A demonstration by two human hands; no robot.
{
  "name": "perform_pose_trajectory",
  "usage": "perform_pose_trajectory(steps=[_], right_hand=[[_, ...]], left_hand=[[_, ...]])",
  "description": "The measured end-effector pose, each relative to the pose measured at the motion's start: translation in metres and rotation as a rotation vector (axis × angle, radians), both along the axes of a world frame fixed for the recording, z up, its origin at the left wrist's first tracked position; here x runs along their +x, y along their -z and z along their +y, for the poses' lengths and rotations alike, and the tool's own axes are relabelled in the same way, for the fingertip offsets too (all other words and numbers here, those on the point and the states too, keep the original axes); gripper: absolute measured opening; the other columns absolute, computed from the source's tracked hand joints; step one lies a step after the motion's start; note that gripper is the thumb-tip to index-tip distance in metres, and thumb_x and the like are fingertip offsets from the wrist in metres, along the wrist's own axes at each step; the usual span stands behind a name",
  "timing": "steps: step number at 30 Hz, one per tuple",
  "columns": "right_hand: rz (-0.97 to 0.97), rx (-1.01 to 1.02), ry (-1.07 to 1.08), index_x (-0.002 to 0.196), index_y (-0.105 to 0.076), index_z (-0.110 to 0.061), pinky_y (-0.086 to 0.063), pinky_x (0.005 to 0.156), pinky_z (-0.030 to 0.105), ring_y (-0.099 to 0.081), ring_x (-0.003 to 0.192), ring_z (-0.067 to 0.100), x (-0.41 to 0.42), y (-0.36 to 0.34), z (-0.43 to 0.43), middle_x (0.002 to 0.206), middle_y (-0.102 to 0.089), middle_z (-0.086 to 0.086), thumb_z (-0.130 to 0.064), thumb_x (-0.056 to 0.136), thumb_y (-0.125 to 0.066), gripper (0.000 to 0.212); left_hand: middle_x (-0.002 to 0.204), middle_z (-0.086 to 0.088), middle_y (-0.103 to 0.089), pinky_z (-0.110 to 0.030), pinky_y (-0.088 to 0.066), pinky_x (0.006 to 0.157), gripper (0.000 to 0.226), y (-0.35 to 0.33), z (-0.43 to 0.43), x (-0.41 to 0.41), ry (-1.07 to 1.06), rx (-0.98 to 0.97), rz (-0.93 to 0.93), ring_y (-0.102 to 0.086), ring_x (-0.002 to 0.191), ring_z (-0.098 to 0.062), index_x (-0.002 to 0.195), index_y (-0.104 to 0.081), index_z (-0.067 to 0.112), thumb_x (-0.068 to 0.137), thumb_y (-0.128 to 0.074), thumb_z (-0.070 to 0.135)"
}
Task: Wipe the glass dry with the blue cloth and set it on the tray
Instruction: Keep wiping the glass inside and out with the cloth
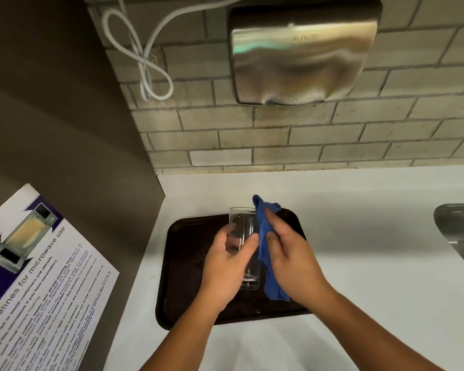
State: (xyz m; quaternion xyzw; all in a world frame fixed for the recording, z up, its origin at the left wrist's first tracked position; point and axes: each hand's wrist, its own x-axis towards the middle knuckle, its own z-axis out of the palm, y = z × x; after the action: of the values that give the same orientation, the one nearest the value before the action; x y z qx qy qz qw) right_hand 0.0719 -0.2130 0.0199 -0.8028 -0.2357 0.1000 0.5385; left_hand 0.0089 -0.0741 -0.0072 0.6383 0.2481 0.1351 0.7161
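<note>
White worktop [359, 236] runs under a tiled wall, with a dark tray [182, 263] near its left edge. Seen from the head camera, the left hand [223, 266] grasps the clear glass [243, 228] upright above the tray, while the right hand [292, 258] presses the blue cloth [265, 236] to its side. Wiping looks underway; setting the glass down remains.

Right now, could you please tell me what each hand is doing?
Left hand: closed around the glass, above the tray.
Right hand: closed on the blue cloth, beside the glass.
</note>
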Motion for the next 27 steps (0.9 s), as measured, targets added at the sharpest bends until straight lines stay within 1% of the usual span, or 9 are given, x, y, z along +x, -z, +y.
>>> perform_pose_trajectory(steps=[2, 5, 9, 12, 14, 16, 18, 22, 27], right_hand=[[-0.195, -0.054, -0.065, 0.161, -0.032, -0.042, -0.034, 0.117, 0.008, -0.039, 0.145, -0.015, -0.005, 0.006, -0.002, 0.161, -0.045, -0.019, -0.003, 0.11, -0.046, 0.066], [-0.275, -0.051, -0.095, 0.158, -0.029, -0.046, -0.024, 0.122, 0.009, -0.021, 0.15, -0.021, -0.004, 0.012, -0.003, 0.17, -0.03, -0.011, 0.003, 0.108, -0.048, 0.072], [-0.579, -0.212, -0.18, 0.159, -0.042, -0.028, -0.037, 0.122, 0.027, -0.039, 0.153, 0.015, -0.001, 0.023, -0.003, 0.17, -0.035, 0.006, 0.012, 0.094, -0.065, 0.08], [-0.595, -0.203, -0.119, 0.158, -0.043, -0.027, -0.037, 0.119, 0.019, -0.04, 0.149, 0.013, 0.017, 0.022, -0.008, 0.164, -0.033, 0.001, 0.019, 0.087, -0.07, 0.089], [-0.669, -0.236, -0.111, 0.152, -0.055, -0.023, -0.052, 0.112, 0.034, -0.051, 0.145, 0.025, 0.018, 0.016, -0.008, 0.16, -0.043, 0.004, 0.017, 0.083, -0.075, 0.082], [-0.801, -0.344, -0.241, 0.143, -0.066, -0.02, -0.057, 0.106, 0.05, -0.053, 0.144, 0.041, 0.011, 0.014, -0.004, 0.158, -0.054, 0.013, 0.016, 0.077, -0.08, 0.076], [-0.907, -0.425, -0.348, 0.138, -0.07, -0.02, -0.061, 0.1, 0.053, -0.051, 0.145, 0.044, 0.017, 0.015, -0.002, 0.156, -0.057, 0.014, 0.016, 0.073, -0.078, 0.075], [-0.841, -0.472, -0.206, 0.139, -0.068, -0.023, -0.068, 0.082, 0.053, -0.056, 0.141, 0.046, 0.034, 0.005, -0.003, 0.152, -0.061, 0.014, 0.012, 0.073, -0.083, 0.077], [-0.939, -0.514, -0.297, 0.137, -0.07, -0.022, -0.066, 0.084, 0.048, -0.059, 0.138, 0.044, 0.025, 0.004, -0.003, 0.151, -0.063, 0.015, 0.007, 0.073, -0.083, 0.071]], left_hand=[[0.118, -0.011, -0.082, -0.031, -0.07, 0.087, 0.048, 0.0, 0.001, -0.002, -0.011, 0.014, 0.001, -0.084, 0.102, -0.015, 0.143, -0.068, 0.031, 0.098, -0.083, 0.039], [0.12, -0.012, -0.082, -0.035, -0.07, 0.088, 0.043, -0.002, -0.001, -0.002, -0.018, -0.057, 0.021, -0.084, 0.107, -0.022, 0.139, -0.069, 0.029, 0.099, -0.081, 0.039], [0.118, 0.002, -0.086, -0.025, -0.066, 0.082, 0.036, -0.007, 0.0, -0.002, -0.03, -0.046, 0.025, -0.085, 0.105, -0.011, 0.134, -0.074, 0.029, 0.1, -0.08, 0.038], [0.105, 0.001, -0.082, -0.035, -0.068, 0.085, 0.035, -0.006, 0.003, -0.003, 0.003, 0.039, 0.077, -0.082, 0.094, -0.012, 0.126, -0.074, 0.037, 0.094, -0.084, 0.048], [0.096, 0.006, -0.077, -0.033, -0.066, 0.081, 0.034, -0.004, 0.002, -0.004, 0.031, 0.062, 0.099, -0.078, 0.085, -0.006, 0.122, -0.073, 0.039, 0.092, -0.086, 0.048], [0.104, 0.01, -0.083, -0.03, -0.065, 0.083, 0.027, -0.003, 0.0, -0.004, 0.046, 0.15, 0.113, -0.081, 0.092, -0.006, 0.115, -0.071, 0.042, 0.094, -0.086, 0.035], [0.111, 0.006, -0.084, -0.026, -0.065, 0.085, 0.027, -0.002, -0.002, -0.004, 0.049, 0.254, 0.119, -0.082, 0.102, -0.008, 0.109, -0.069, 0.044, 0.098, -0.083, 0.024], [0.115, 0.012, -0.073, -0.023, -0.058, 0.08, 0.045, -0.005, -0.002, -0.008, 0.054, 0.435, 0.158, -0.074, 0.103, -0.008, 0.127, -0.067, 0.042, 0.088, -0.087, 0.054], [0.114, 0.011, -0.067, -0.024, -0.059, 0.077, 0.048, -0.006, -0.004, -0.012, 0.036, 0.532, 0.181, -0.072, 0.099, -0.007, 0.124, -0.063, 0.041, 0.084, -0.09, 0.049]])
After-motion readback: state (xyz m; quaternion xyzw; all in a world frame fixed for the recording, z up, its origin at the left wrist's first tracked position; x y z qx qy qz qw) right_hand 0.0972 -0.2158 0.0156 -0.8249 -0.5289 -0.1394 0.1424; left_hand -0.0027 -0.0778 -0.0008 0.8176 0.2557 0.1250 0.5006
